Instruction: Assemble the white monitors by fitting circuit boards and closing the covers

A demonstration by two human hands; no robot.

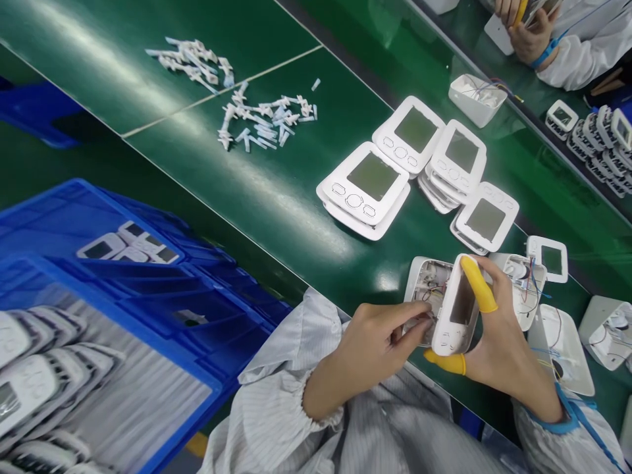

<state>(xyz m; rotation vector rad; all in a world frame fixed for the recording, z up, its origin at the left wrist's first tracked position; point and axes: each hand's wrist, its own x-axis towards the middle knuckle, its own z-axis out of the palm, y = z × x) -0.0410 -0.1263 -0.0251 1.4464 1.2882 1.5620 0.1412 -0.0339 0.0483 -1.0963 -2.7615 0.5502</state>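
Note:
My right hand [503, 339], with yellow finger cots on two fingertips, grips a white front cover with a dark screen [451, 322] by its edges and holds it tilted up. Behind it on the bench lies an open white housing [428, 280] with wires and parts inside. My left hand [372, 336] reaches to the housing, thumb and fingertips pressed together beside the cover's inner side; what they pinch is too small to make out. More open housings [523, 286] with coloured wires stand just right of my right hand.
Stacks of white screen covers [365, 184] lie ahead on the green bench [276, 217]. Farther left are piles of small white plastic pieces [266, 118]. Blue crates [162, 368] with covers stand at lower left. Across the bench, a co-worker's hands [530, 33] hold a part.

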